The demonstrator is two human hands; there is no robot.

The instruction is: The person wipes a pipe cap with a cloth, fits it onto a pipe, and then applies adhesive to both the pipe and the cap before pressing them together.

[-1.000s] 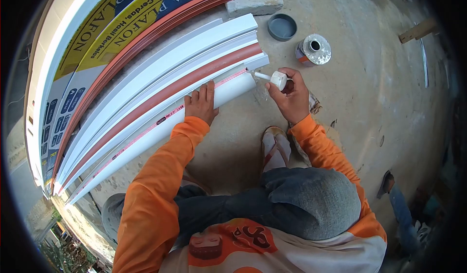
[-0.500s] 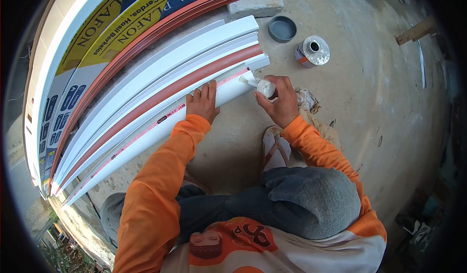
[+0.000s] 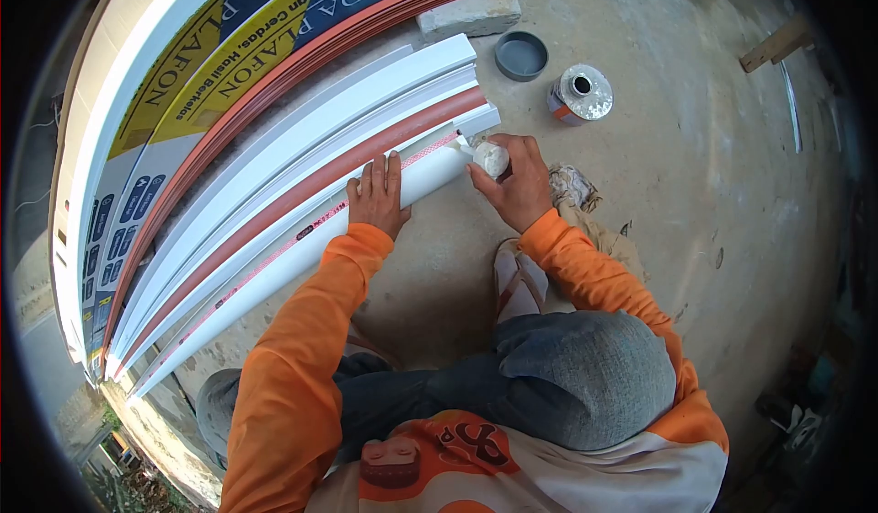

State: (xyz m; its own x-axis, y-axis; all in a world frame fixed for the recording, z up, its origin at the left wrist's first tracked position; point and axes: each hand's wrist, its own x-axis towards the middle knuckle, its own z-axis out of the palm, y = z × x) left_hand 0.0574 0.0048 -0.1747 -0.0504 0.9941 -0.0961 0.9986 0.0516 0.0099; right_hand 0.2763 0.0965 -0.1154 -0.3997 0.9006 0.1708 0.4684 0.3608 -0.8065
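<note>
Head view: your left hand lies across white pipe, fingers slightly spread; your right hand has fingers clamped on white cap at pipe's right end; open can nearby.

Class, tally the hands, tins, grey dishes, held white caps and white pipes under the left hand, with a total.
Hands, left hand and right hand: 2
Tin: 1
Grey dish: 1
White cap: 1
White pipe: 1
Total: 6
</note>
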